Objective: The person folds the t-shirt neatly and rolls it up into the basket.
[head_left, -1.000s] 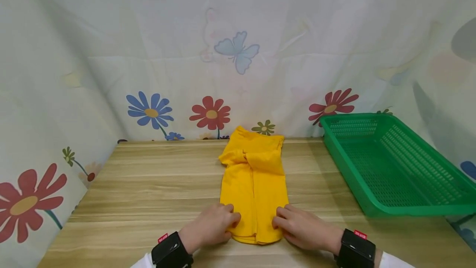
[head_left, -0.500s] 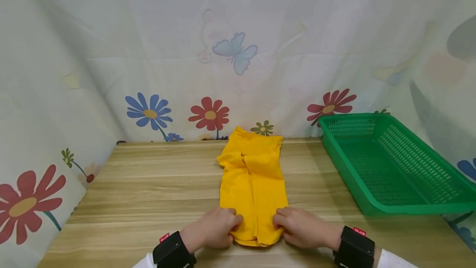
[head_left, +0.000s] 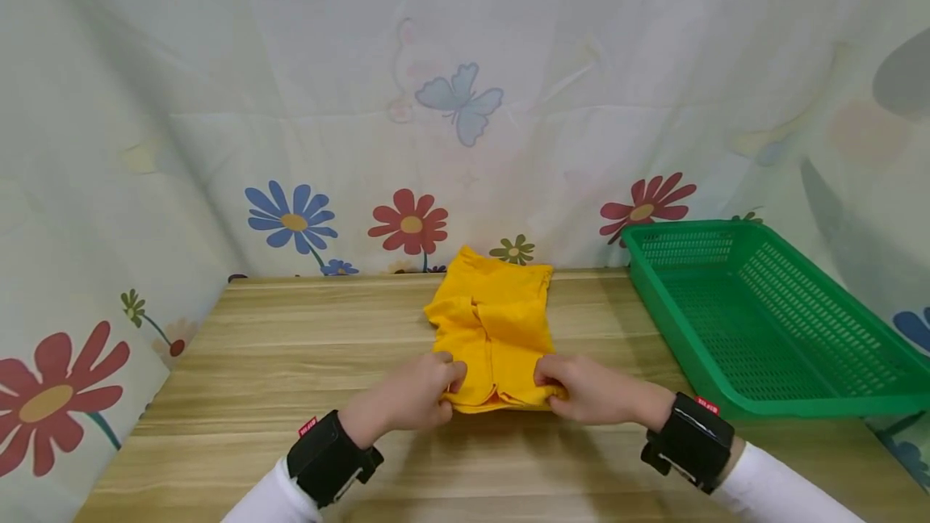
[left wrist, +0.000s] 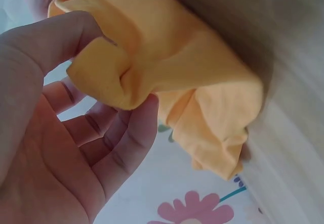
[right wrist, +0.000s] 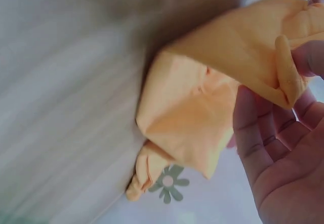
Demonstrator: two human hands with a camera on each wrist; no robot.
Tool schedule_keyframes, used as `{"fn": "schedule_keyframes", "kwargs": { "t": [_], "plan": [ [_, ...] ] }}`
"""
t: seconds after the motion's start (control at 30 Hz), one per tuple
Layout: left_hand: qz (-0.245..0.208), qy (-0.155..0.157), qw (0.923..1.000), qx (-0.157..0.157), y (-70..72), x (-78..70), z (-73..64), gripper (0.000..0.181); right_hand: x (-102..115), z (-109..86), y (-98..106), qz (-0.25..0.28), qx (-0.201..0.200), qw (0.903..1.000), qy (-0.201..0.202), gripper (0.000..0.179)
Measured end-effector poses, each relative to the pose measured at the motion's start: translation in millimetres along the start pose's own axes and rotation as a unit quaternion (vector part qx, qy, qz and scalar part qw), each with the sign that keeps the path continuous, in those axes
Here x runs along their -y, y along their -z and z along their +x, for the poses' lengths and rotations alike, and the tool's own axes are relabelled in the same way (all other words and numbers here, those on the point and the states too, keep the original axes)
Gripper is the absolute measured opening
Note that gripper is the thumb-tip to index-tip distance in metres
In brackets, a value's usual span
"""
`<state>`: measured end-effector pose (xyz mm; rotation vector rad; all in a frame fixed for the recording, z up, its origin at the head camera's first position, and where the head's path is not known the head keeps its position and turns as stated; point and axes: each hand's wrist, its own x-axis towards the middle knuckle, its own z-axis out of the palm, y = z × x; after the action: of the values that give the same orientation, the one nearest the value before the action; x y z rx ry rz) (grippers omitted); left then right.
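A yellow shirt (head_left: 508,333) lies lengthwise on the wooden table, its two sides folded in to a seam down the middle. My left hand (head_left: 410,394) pinches the near left corner between thumb and fingers. At the near right corner, my right hand (head_left: 599,390) pinches the cloth the same way. The near end is lifted off the table between both hands, while the far end lies flat by the back edge. In the left wrist view the cloth (left wrist: 177,47) bends up from the table to my fingertips. The right wrist view shows the raised fold (right wrist: 223,42) from the other side.
A green plastic basket (head_left: 672,329) with perforated sides stands at the right of the table (head_left: 291,361). Behind the table hangs a white curtain (head_left: 327,127) printed with flowers and a butterfly. Black straps with camera units sit on both wrists.
Both hands have raised the shirt's near end off the table and moved it away from me, so the shirt looks shorter. The basket has stayed put.
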<state>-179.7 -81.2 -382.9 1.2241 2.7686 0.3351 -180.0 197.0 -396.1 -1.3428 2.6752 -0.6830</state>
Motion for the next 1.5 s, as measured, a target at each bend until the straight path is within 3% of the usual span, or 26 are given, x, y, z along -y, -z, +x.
{"fn": "schedule_keyframes", "kwargs": {
  "t": [0.17,0.37,0.63,0.83,1.0,1.2,1.33,1.5],
  "plan": [
    [0.016,0.017,0.9997,-0.007,4.5,10.4,13.3,0.019,-11,13.4,5,-0.023,0.006,0.999,-0.037,0.015],
    [-0.001,0.055,0.9984,0.01,4.3,23.8,27.7,0.018,-23,26.2,5,-0.052,0.007,0.9967,-0.062,0.013],
    [-0.005,0.061,0.9981,0.005,-5.8,39.6,39.9,0.016,-36,37.8,-2,-0.065,0.039,0.9888,-0.129,0.014],
    [0.005,0.088,0.9961,0.003,-16.5,47.0,47.1,0.015,-44,39.9,-11,-0.077,0.042,0.9831,-0.161,0.016],
    [0.061,0.099,0.9926,-0.035,-26.3,51.8,48.7,0.025,-53,36.3,-14,-0.115,-0.016,0.9819,-0.15,0.021],
    [0.103,0.084,0.9872,-0.089,-28.3,52.8,44.6,0.03,-56,32.6,-11,-0.149,-0.09,0.9771,-0.122,0.023],
    [0.122,0.061,0.986,-0.095,-25.2,46.7,38.0,0.028,-51,31.4,-10,-0.165,-0.094,0.9771,-0.096,0.023],
    [0.139,0.03,0.986,-0.087,-23.9,32.5,27.8,0.029,-36,27.3,-16,-0.174,-0.072,0.9806,-0.055,0.022]
  ]
}}
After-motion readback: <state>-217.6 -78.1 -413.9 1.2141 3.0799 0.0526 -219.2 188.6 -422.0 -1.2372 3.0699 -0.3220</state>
